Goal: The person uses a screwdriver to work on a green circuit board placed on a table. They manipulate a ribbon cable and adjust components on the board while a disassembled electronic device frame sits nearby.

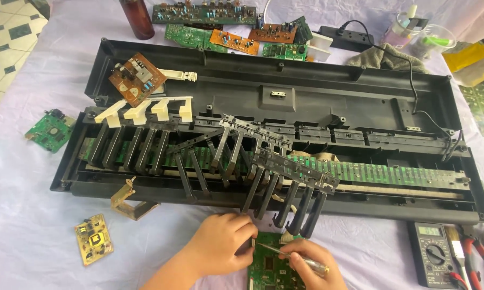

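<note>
At six o'clock in my view, both hands meet over a green circuit board (pixel 269 268) lying on the pale cloth (pixel 32 215). My left hand (pixel 223 244) rests curled on the board's left edge, fingers pressed together against it. My right hand (pixel 306 263) pinches a slim metal-tipped tool (pixel 293 259), its point angled toward ten o'clock onto the board. Just above, toward twelve o'clock, lies an opened black keyboard case (pixel 274 102), with loose strips of black keys (pixel 290 185) tilted across its long green contact board (pixel 387 173) (a few white keys (pixel 145 110) sit at ten o'clock). At four o'clock is a multimeter (pixel 432 255). A small yellow board (pixel 94 239) lies at eight o'clock, well apart from the hands.
</note>
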